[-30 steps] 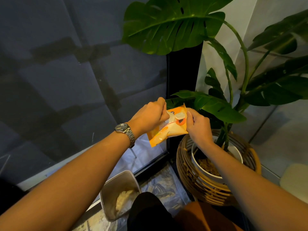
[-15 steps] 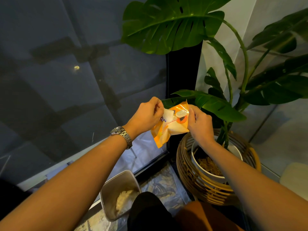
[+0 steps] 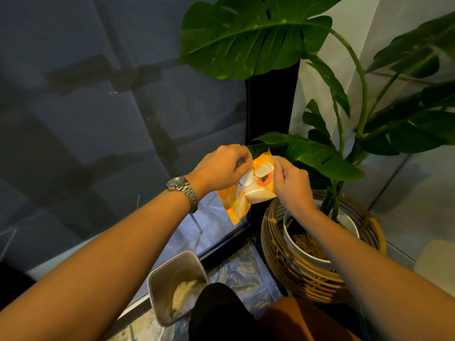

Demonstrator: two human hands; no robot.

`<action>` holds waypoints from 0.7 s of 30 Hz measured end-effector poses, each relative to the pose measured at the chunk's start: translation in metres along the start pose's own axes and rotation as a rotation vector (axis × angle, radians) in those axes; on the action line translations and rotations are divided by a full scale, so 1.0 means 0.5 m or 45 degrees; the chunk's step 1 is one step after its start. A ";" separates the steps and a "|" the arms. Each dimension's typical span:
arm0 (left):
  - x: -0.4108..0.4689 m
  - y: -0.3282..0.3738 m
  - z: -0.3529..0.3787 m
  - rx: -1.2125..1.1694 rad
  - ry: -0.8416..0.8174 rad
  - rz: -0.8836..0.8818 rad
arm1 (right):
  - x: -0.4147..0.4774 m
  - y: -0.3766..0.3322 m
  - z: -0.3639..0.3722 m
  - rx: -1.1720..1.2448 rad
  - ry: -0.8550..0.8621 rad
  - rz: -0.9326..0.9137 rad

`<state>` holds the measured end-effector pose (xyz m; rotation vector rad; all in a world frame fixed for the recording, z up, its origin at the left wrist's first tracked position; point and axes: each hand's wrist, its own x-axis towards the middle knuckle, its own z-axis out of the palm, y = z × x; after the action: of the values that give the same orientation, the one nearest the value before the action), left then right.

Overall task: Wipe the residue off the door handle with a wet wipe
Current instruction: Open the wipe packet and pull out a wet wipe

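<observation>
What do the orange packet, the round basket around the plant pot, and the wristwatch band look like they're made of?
The orange packet looks like thin glossy plastic film: it creases and shines where the left hand and right hand pinch it. The basket seems woven rattan or cane, in tan curved strips. The watch band appears to be polished metal links, silvery and reflective.

The left hand [image 3: 221, 168] covers the upper left corner of the orange plastic wet-wipe packet [image 3: 246, 193], and its fingertips are tucked out of sight there. The print on the packet is too small to read. The grey square bin [image 3: 172, 274] is partly hidden by a dark knee [image 3: 219, 313]. The big green leaf [image 3: 246, 35] is cut by the top edge.
</observation>
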<state>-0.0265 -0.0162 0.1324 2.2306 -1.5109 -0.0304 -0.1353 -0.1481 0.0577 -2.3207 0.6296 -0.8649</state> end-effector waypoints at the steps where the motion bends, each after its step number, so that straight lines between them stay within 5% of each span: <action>1: 0.000 0.000 -0.002 0.029 -0.041 0.010 | 0.000 0.002 0.000 0.002 0.005 0.002; 7: -0.001 0.000 0.006 0.078 -0.013 0.036 | 0.004 0.002 0.002 -0.007 -0.018 -0.002; 21: 0.022 0.029 0.003 -0.777 0.286 -0.300 | -0.004 0.011 0.003 -0.084 -0.064 -0.050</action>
<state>-0.0350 -0.0310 0.1389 1.8248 -0.9483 -0.2668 -0.1370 -0.1503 0.0521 -2.4135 0.6012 -0.8123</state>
